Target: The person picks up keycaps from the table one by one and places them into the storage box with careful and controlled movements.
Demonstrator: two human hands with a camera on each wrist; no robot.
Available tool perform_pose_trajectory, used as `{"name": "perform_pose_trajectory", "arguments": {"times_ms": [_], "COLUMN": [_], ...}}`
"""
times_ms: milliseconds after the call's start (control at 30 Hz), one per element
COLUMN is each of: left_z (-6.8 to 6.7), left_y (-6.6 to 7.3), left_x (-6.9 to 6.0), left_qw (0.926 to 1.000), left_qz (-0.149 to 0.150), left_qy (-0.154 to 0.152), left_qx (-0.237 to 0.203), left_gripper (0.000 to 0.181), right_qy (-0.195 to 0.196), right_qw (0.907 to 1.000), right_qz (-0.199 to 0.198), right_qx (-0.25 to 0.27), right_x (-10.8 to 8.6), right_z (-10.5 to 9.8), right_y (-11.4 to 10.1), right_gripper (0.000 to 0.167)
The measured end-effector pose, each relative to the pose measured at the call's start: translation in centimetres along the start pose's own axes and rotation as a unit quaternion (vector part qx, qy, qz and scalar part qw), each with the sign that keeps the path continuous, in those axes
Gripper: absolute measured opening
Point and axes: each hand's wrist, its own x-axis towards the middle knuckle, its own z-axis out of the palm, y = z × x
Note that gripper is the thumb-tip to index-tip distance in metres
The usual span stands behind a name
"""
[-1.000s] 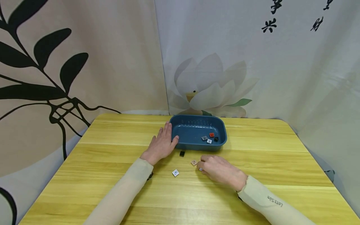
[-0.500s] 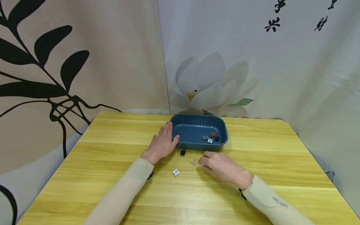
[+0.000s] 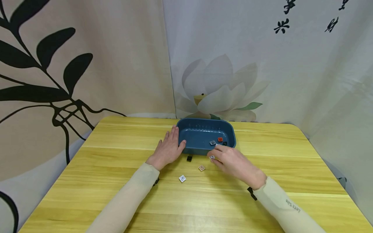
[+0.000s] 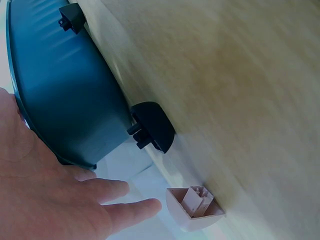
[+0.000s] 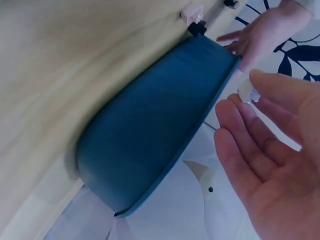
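Observation:
My right hand (image 3: 237,164) pinches a white keycap (image 5: 245,91) between thumb and fingers, just above the near rim of a blue tray (image 3: 192,151). The left hand (image 3: 166,149) lies with straight fingers along the tray's left end, touching it. Inside the tray, toward the right, are a grey keycap (image 3: 212,142), a red keycap (image 3: 220,139) and a black keycap (image 3: 224,143). The right hand mostly hides another white one there. On the tabletop in front sit a black keycap (image 3: 189,158), a pale pinkish keycap (image 3: 201,168) and a white keycap (image 3: 182,178).
The tray stands near the back edge of a wooden table (image 3: 131,136). Behind it hangs a printed curtain (image 3: 131,64) with plant and flower patterns. Both forearms, in light sleeves, reach in from the front.
The right hand has lifted the white keycap off the table and carried it toward the tray's near rim. My left hand keeps its place at the tray's end.

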Motion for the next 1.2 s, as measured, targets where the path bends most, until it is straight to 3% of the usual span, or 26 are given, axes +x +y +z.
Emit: {"name": "perform_pose_trajectory", "arguments": {"times_ms": [233, 700, 1200], "left_z": [0.0, 0.0, 0.1], "left_y": [0.0, 0.0, 0.0], "left_x": [0.0, -0.1, 0.0], "left_qw": [1.0, 1.0, 0.9999], "left_qz": [0.0, 0.001, -0.003], "left_qy": [-0.002, -0.002, -0.002], "left_qx": [0.004, 0.004, 0.01], "left_gripper": [0.078, 0.079, 0.079], "right_qy": [0.026, 0.04, 0.0], "right_qw": [0.9996, 0.9968, 0.992], "right_qz": [0.013, 0.069, 0.126], "right_qx": [-0.004, 0.006, 0.012], "right_x": [0.9, 3.1, 5.5], "right_z": [-0.5, -0.1, 1.2], "right_y": [0.6, 2.7, 4.6], "right_gripper": [0.016, 0.019, 0.019]}}
